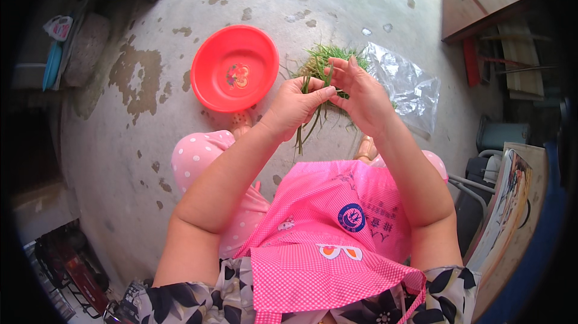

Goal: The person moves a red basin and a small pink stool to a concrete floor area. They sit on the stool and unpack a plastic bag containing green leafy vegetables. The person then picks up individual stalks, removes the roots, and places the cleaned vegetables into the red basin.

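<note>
My left hand (295,104) pinches a few thin green stalks (311,130) between thumb and fingers; their lower ends hang beneath the hand. Close beside it, my right hand (363,94) has its fingers curved around the stalks' upper part, near my left thumb tip. Whether the right fingers grip a stalk is not clear. Behind both hands, a heap of grass-like green vegetables (334,55) lies on the concrete floor, partly hidden by them. A red plastic basin (257,85) with a printed flower pattern stands to the left, with nothing visible inside.
A clear plastic bag (406,91) lies flat right of the heap. The concrete floor (135,157) has damp patches. A pink checked apron (311,274) covers my lap. A wooden cabinet (478,3) stands far right; a picture board (505,206) leans nearer.
</note>
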Action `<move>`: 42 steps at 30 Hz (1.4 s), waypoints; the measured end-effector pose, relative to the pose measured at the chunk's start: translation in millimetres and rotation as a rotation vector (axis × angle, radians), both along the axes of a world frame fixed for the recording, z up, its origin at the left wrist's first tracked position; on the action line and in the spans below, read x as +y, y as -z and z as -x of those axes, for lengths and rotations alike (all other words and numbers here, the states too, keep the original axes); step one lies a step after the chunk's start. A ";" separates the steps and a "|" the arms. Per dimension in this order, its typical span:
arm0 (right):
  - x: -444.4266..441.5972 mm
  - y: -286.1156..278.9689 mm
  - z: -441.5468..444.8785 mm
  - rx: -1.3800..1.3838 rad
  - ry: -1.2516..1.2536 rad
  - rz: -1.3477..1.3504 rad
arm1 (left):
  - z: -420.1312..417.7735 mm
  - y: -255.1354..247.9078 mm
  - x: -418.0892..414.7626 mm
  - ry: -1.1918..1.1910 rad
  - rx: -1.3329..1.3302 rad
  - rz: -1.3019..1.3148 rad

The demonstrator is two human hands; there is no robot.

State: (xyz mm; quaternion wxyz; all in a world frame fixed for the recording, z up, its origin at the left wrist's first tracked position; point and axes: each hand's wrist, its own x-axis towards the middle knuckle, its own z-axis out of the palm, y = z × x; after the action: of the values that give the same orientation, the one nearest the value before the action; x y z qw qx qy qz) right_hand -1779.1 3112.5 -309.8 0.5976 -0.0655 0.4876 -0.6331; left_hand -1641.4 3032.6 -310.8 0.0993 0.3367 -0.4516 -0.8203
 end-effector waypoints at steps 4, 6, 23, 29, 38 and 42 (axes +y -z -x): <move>3.8 1.2 1.9 0.249 -0.021 0.057 | -0.3 -1.3 -1.9 -0.012 -0.017 -0.001; 4.2 1.7 3.9 0.281 -0.044 0.082 | 0.2 -3.2 -1.9 -0.011 -0.020 -0.012; 1.2 4.5 16.4 0.756 -0.271 0.033 | -5.9 0.2 -7.3 0.135 0.097 -0.284; 3.1 -12.3 9.4 0.622 -0.172 0.177 | -6.6 0.1 -12.4 0.069 0.091 -0.303; 2.4 -8.2 12.7 0.565 -0.085 0.203 | -6.9 -2.2 -11.9 0.048 0.096 -0.306; 1.1 -8.5 23.9 0.507 0.094 0.206 | -7.8 -2.5 -13.2 0.081 0.106 -0.284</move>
State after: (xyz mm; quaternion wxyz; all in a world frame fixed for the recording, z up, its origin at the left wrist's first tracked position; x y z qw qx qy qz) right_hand -1803.1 3113.6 -301.3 0.4170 -0.2594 0.5572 -0.6696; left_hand -1633.6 3019.3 -308.3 0.0412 0.2854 -0.3381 -0.8958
